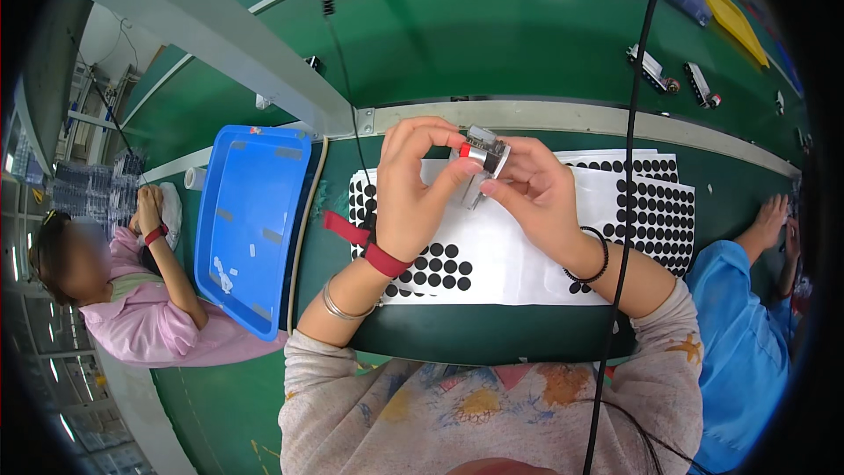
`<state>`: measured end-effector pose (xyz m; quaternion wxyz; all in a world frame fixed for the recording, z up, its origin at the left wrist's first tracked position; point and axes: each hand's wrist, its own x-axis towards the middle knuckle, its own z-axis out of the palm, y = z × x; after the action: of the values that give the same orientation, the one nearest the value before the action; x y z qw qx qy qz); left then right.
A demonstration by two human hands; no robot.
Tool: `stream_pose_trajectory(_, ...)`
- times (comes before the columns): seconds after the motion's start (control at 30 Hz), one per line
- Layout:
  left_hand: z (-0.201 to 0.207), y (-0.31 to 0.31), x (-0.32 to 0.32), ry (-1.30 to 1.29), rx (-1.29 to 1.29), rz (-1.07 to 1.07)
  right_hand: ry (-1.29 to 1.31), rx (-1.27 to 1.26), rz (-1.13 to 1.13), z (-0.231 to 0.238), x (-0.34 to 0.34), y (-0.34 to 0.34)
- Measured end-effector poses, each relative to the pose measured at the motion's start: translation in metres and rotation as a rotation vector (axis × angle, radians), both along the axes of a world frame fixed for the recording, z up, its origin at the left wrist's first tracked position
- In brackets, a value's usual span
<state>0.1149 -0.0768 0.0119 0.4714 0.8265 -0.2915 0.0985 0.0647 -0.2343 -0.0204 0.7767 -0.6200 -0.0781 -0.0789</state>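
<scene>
Beyond the left hand (411, 180) and the right hand (541, 198) extends a wide green work surface (492, 44). Nearer, below both hands, is a green tabletop (492, 330). Well to the left of the left hand is a co-worker in pink (149, 325). White sheets (519, 255) with rows of black dots lie directly under both hands. Left of the left hand, a blue tray (242, 251) contains small pale scraps. Two small assemblies (652, 69) (701, 85) lie beyond and to the right of the right hand. Between the hands, raised above the sheets and tilted, is a small part-transparent unit (484, 154) with red and black portions. Left hand: closed, thumb and fingers pinching its red side. Right hand: fingers curled, gripping its opposite side.
</scene>
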Motion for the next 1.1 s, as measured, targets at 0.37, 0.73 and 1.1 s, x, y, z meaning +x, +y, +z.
stream_pose_trajectory(0.37, -0.021, -0.007, -0.004, 0.156, -0.415, -0.063, -0.013, -0.004, 0.015, 0.002, -0.001, 0.0)
stream_pose_trajectory(0.73, -0.014, -0.009, -0.013, 0.34, -0.568, -0.14, -0.244, -0.294, -0.103, 0.004, -0.003, 0.001)
stream_pose_trajectory(1.1, 0.0, 0.002, -0.008, 0.482, -0.401, -0.334, -0.298, -0.343, -0.072, 0.0, 0.0, -0.011)
